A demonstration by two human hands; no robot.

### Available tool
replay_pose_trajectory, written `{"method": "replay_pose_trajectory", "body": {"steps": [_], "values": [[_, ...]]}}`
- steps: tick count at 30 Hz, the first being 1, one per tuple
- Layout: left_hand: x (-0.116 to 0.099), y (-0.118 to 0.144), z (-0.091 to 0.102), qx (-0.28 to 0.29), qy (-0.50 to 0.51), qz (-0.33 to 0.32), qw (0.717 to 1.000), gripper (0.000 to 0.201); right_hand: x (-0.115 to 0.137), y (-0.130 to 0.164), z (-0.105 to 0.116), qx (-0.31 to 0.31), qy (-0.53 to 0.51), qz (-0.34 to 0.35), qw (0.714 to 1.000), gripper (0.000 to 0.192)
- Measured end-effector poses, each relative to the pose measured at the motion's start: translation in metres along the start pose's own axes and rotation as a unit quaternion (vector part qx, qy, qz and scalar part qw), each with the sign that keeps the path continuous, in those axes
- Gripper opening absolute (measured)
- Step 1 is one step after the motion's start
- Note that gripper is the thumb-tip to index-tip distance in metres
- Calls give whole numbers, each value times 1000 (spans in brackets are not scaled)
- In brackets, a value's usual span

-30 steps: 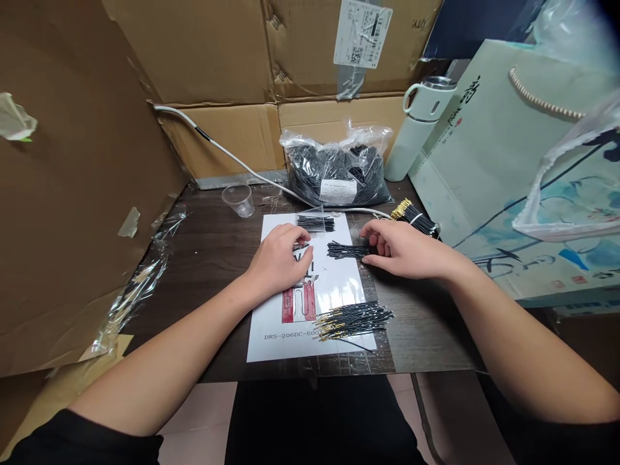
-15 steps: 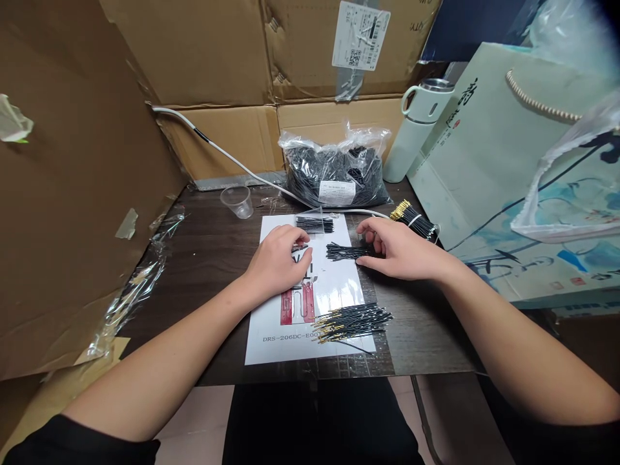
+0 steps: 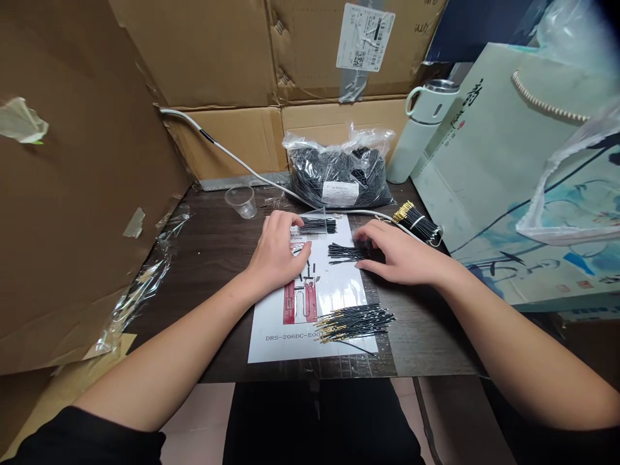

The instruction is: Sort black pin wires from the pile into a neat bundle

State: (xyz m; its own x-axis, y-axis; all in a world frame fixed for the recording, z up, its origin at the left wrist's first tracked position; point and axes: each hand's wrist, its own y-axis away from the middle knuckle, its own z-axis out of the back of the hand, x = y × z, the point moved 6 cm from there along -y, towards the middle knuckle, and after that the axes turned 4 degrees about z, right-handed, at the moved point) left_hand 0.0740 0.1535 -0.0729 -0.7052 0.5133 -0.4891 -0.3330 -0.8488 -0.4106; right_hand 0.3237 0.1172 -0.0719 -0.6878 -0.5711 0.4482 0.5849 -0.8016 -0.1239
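A small pile of black wires (image 3: 345, 252) is lying on the upper right part of a printed white sheet (image 3: 334, 290), and the right hand (image 3: 400, 255) is resting palm down over its right end, fingers loosely spread and touching it. The left hand (image 3: 277, 253) is lying flat on the sheet's upper left, fingers close together, fingertips near a clear packet of black wires (image 3: 316, 224). A larger fan of gold-tipped wires (image 3: 353, 321) is sitting at the sheet's lower right, near the front edge of the dark wood-grain table (image 3: 213, 258).

Cardboard boxes (image 3: 203, 58) are walling in the back and left, and a pale gift bag (image 3: 513, 168) is crowding the right. A bulk bag of wires (image 3: 338, 169), a flask (image 3: 420, 132), a plastic cup (image 3: 241, 201) and a tied wire bundle (image 3: 416, 221) are lining the far side. Open tabletop is remaining left of the sheet.
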Motion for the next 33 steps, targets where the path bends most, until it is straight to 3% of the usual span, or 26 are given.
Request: {"method": "replay_pose_trajectory", "body": {"steps": [4,8,14,19,27,33], "values": [[3,-1,1,-16,-8,4,1000,42,2,-2,-7,24,24,9,999,18],[4,-4,-1,4,-8,-7,1000,54,2,-2,-13,44,90,-12,995,12],[7,-8,-8,41,-13,-10,999,69,18,-3,-22,80,253,-8,964,25],[6,-9,-14,79,-12,-9,997,77,32,-8,-30,124,318,-26,940,36],[8,-12,-21,75,-25,-1,997,76,26,-12,-40,118,329,-39,936,33],[14,-12,-27,86,-19,15,996,64,21,-12,-43,110,322,-38,940,27]]}}
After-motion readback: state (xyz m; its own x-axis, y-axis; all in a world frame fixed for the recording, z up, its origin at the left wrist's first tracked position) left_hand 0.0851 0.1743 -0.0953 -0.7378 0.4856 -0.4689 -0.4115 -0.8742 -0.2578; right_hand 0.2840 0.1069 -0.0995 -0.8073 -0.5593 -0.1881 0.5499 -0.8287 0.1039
